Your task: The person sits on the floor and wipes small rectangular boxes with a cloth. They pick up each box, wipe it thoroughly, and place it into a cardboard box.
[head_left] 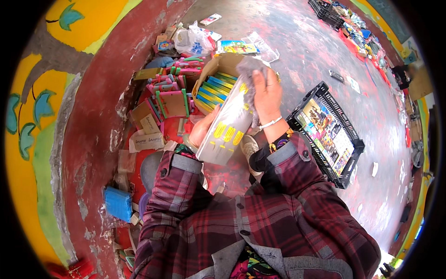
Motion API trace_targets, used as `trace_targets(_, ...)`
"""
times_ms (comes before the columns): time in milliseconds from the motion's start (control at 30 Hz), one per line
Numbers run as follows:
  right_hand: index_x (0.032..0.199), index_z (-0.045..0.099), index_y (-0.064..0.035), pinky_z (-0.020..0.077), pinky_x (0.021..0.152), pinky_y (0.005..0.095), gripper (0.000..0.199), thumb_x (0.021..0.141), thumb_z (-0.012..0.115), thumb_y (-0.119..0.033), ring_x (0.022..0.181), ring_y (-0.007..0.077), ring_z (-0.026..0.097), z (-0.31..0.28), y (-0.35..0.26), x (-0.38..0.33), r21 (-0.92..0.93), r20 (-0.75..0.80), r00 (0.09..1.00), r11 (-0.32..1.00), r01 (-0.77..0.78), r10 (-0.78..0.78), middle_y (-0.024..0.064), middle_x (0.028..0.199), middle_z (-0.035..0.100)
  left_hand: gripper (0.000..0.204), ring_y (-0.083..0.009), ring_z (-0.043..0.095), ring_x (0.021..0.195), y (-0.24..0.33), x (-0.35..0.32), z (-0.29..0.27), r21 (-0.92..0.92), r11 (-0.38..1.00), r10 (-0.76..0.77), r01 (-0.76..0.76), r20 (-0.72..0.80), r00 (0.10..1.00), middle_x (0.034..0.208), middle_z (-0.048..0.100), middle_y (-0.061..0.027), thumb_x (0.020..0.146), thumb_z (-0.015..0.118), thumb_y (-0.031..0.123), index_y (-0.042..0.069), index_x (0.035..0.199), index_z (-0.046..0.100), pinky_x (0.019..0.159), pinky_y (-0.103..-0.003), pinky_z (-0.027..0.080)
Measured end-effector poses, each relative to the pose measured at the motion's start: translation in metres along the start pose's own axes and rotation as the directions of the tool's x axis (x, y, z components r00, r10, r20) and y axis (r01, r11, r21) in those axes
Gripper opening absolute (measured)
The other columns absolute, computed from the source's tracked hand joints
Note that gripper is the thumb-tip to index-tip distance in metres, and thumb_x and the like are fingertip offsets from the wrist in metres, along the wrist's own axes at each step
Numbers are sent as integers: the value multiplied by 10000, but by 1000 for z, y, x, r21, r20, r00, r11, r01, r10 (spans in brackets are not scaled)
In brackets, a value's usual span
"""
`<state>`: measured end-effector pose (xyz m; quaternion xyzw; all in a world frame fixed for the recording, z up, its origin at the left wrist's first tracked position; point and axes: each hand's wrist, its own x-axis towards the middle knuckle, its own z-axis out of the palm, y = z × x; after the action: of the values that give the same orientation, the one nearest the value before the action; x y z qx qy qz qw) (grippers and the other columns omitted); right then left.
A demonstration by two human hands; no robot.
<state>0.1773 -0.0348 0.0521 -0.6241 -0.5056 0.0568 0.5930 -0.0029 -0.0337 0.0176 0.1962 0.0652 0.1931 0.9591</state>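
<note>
1. A person in a red plaid shirt [260, 223] stands over a paint-stained floor [306, 51], both hands raised at the centre of the head view.
2. The left hand [203, 128] grips a large white book with yellow marks [227, 128] from beneath, fingers curled around its lower left edge; the book tilts up toward twelve o'clock.
3. The right hand [267, 95], wearing a white bracelet [271, 122], presses a grey cloth [251, 74] against the top of the book, fingers closed over the fabric.
4. Just beyond the book, at twelve o'clock, sits an open cardboard box [227, 63] packed with upright books showing yellow, green and blue spines [213, 90].
5. At ten o'clock from the hands lie pink and green framed slates [172, 90] in a loose pile, with brown cardboard pieces [146, 118] beside them against the red base of a painted wall [93, 130].
6. At three o'clock, near the right sleeve, a black plastic crate [325, 135] holds what appear to be colourful printed sheets, though the print is too small to make out.
7. A white plastic bag [193, 41] and a bright booklet [238, 46] lie on the floor past the box at twelve o'clock.
8. A blue bundle [118, 203] rests by the wall at eight o'clock, well apart from both hands.
9. A second black crate [327, 11] stands far off at one o'clock, next to a row of mixed goods.
</note>
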Motion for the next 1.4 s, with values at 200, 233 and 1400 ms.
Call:
trace_targets(200,1042,616,-10,467,734,289,315,941,540,-298,781,151,589,1,34,13,215,-35,985,964,-157,168,79,877,663,660,-354,550,986,-11,6,-32,-220,954,-187,205,100,977,1192,496,-254,943,417,490,18,1394,323,804,-451,504)
trace_targets(233,1045,617,-4,465,741,287,323,944,535,-300,793,152,588,2,39,13,193,-20,978,961,-200,208,69,891,664,665,-331,555,938,-13,8,-39,-264,943,-174,204,134,976,1150,514,-235,938,430,496,11,1384,337,772,-431,507)
trace_targets(1400,1206,479,7,450,877,375,459,870,612,-274,1011,361,597,52,35,-45,156,505,822,909,-387,263,219,1066,622,418,-204,572,1036,8,14,-25,466,722,692,-512,-488,532,1158,584,-92,997,389,340,12,1233,492,907,-341,450)
